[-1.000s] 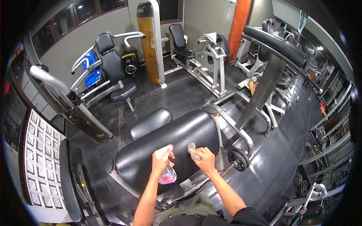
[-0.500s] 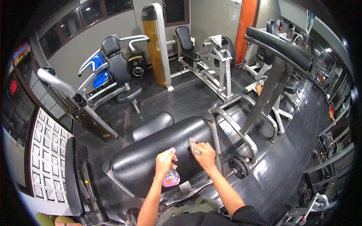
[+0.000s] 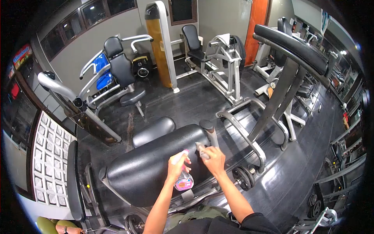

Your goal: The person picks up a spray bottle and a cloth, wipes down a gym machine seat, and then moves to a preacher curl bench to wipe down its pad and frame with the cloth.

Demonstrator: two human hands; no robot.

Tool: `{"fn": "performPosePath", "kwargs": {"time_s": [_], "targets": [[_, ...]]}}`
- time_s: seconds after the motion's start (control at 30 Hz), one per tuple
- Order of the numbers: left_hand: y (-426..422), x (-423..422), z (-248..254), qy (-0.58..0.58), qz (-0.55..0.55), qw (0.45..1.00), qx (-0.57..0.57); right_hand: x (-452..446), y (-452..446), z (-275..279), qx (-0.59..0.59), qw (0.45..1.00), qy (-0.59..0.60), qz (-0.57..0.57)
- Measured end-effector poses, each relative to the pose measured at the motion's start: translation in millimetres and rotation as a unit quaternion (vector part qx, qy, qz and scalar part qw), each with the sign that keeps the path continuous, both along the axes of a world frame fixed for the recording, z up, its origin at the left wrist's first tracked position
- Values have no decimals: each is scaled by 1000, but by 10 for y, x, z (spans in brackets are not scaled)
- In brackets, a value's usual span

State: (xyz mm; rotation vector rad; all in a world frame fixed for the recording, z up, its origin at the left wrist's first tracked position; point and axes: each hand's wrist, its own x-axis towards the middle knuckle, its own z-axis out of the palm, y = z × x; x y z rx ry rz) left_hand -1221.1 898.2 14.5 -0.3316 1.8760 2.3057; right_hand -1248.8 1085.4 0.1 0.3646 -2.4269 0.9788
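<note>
My left hand [image 3: 177,167] is closed around the neck of a clear spray bottle [image 3: 184,182] with a pink label and a pink-and-white top. It is above the near side of a black padded bench [image 3: 136,167]. My right hand [image 3: 214,160] grips a bunched grey cloth [image 3: 201,149] near the right end of the same pad. Part of the cloth is hidden under my fingers, and I cannot tell how firmly it touches the pad.
A smaller black pad [image 3: 154,132] lies beyond the bench. Weight plates [image 3: 244,178] hang on a bar at the right. A tall padded machine frame [image 3: 274,101] rises beyond them. A seated machine [image 3: 124,74] stands at the back left. Someone's arm [image 3: 67,227] shows at the lower left.
My left hand and the spray bottle have moved right, nearer to my right hand. My right hand with the cloth has shifted slightly right. The bench sits a little further left in view.
</note>
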Motion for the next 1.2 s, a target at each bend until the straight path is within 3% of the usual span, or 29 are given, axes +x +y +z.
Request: {"fn": "performPosePath", "kwargs": {"time_s": [0.1, 0.23, 0.43, 0.7, 0.77, 0.9, 1.03, 1.2], "targets": [[49, -33, 22, 0, 8, 1000, -24, 269, 48, -106, 65, 994, -30, 87], [35, 12, 82, 7, 7, 998, -68, 268, 244, -153, 100, 988, -50, 104], [23, 25, 104, 1, 10, 998, -57, -321, 311, 41, -5, 1000, 5, -14], [19, 37, 55, -3, 17, 997, -76, 139, 410, -346, -30, 999, -3, 31], [28, 40, 75, 0, 19, 997, -78, 293, 477, -462, -17, 996, -60, 67], [57, 45, 94, 4, 33, 996, -88, 53, 481, -266, -2, 997, -26, 73], [42, 49, 61, 10, 33, 996, -85, -350, 262, 66, -74, 996, -39, 27], [39, 50, 38, 10, 31, 996, -79, -306, 184, -76, -145, 989, -35, -18]]}}
